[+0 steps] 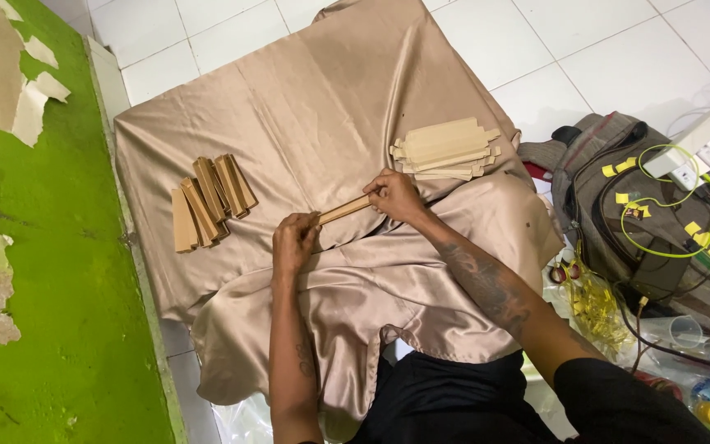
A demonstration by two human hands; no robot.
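Head view, cardboard strip (343, 210) spanning between left hand (293, 242) and right hand (394, 196), both pinching its ends

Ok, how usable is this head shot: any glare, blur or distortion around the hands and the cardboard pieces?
Head view: light is even and soft, with only faint shadows; the satin cloth carries a mild sheen, no blown-out glare. The left hand, right hand and the cardboard strip between them are sharp, as are both cardboard stacks. Slight wide-angle bending shows at the wall edge on the left.
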